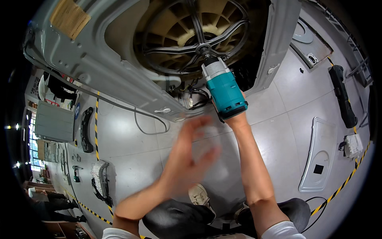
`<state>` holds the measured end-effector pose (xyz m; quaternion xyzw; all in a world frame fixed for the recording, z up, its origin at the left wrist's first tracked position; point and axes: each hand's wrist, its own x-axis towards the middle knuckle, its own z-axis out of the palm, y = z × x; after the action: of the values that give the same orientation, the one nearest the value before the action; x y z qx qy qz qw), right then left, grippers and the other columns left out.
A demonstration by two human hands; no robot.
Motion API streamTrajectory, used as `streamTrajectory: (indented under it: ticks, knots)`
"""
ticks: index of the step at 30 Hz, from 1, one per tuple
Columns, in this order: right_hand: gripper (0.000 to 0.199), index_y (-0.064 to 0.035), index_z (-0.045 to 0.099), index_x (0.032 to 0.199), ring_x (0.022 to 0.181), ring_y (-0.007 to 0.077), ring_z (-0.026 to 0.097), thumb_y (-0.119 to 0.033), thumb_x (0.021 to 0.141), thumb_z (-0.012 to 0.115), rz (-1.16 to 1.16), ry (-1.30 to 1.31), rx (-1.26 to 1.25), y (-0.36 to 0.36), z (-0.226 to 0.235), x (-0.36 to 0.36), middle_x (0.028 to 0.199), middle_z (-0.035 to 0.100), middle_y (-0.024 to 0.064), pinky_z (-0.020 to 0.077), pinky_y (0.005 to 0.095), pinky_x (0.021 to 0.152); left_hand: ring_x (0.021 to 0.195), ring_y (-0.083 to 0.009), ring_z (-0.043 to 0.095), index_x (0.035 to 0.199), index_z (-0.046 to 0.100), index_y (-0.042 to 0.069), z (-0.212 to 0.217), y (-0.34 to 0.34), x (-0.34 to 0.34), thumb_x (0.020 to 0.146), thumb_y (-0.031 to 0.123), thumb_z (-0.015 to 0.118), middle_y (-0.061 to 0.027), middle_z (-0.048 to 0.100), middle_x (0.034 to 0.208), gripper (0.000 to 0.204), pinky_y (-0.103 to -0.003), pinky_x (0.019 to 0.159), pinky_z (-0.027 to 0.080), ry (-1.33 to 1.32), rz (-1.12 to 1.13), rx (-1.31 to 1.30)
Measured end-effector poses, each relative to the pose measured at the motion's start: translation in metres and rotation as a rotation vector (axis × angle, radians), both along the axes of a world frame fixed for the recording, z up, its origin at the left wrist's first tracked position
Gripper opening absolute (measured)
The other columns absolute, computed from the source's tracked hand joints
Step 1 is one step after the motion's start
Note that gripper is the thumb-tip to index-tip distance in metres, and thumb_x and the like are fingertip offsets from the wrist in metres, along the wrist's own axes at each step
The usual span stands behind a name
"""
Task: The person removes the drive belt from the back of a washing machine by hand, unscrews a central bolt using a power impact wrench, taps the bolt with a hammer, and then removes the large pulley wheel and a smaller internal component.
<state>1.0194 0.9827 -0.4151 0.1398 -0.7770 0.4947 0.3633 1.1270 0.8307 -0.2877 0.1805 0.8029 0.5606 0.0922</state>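
Observation:
My right hand (237, 120) is wrapped round the handle of a teal and silver cordless impact wrench (225, 88); the tool's body hides most of the fingers. Its black nose meets the hub of a dark spoked pulley wheel (172, 50). Behind the wheel is a ribbed, brownish round tub (175, 31), seen through the opening of a grey metal washing machine cabinet (95, 69). Smeared by motion, my left hand (191, 147) hovers over the floor below the cabinet's edge, left of the wrench. Its fingers look apart, with nothing in them.
A grey cable (159, 132) loops below the cabinet; wires (197, 95) show inside its lower edge. A pale panel (318, 157) and a long black part (343, 95) lie at right. At left are a grey cabinet (54, 121), a curved black part (86, 129) and another power tool (76, 173).

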Motion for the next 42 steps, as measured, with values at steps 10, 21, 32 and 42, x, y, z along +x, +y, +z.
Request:
streamTrajectory:
  ticks: [10,21,32,42]
  knots:
    - [0.018,-0.002,0.064,0.088,0.073,0.0304,0.06,0.001,0.07,0.064,0.014,0.117,-0.027,0.0,-0.004,-0.009,0.085,0.062,0.0116,0.0504,0.0346,0.065,0.088,-0.0284,0.062,0.106,0.058,0.002,0.011,0.013,0.065,0.084,0.024,0.068,-0.0109,0.062,0.098,0.033,-0.034,0.076,0.051,0.104,-0.449,-0.466]
    - [0.015,-0.0043,0.064,0.09,0.075,0.0259,0.061,-0.002,0.076,0.068,0.027,0.063,-0.071,-0.001,-0.009,-0.005,0.086,0.063,0.0091,0.0496,0.0329,0.066,0.082,-0.027,0.06,0.107,0.056,0.002,-0.011,0.003,0.053,0.086,0.027,0.063,-0.0105,0.06,0.092,0.033,-0.036,0.074,0.048,0.091,-0.537,-0.568]
    - [0.023,-0.0038,0.06,0.107,0.065,0.0119,0.056,-0.003,0.085,0.064,0.186,-0.284,-0.409,-0.004,-0.005,0.003,0.097,0.066,0.0076,0.0497,0.0285,0.064,0.074,-0.0225,0.056,0.097,0.054,0.0,-0.029,0.006,0.075,0.087,0.028,0.06,-0.0077,0.054,0.078,0.03,-0.033,0.066,0.04,0.191,-0.64,-0.557]
    - [0.023,-0.0009,0.062,0.107,0.061,0.0115,0.053,-0.007,0.085,0.065,0.156,-0.32,-0.45,-0.005,0.008,0.004,0.093,0.066,0.0097,0.0446,0.027,0.063,0.072,-0.0215,0.06,0.095,0.058,-0.002,-0.034,0.011,0.092,0.077,0.016,0.058,-0.0096,0.061,0.079,0.026,-0.034,0.067,0.043,0.296,-0.575,-0.548]
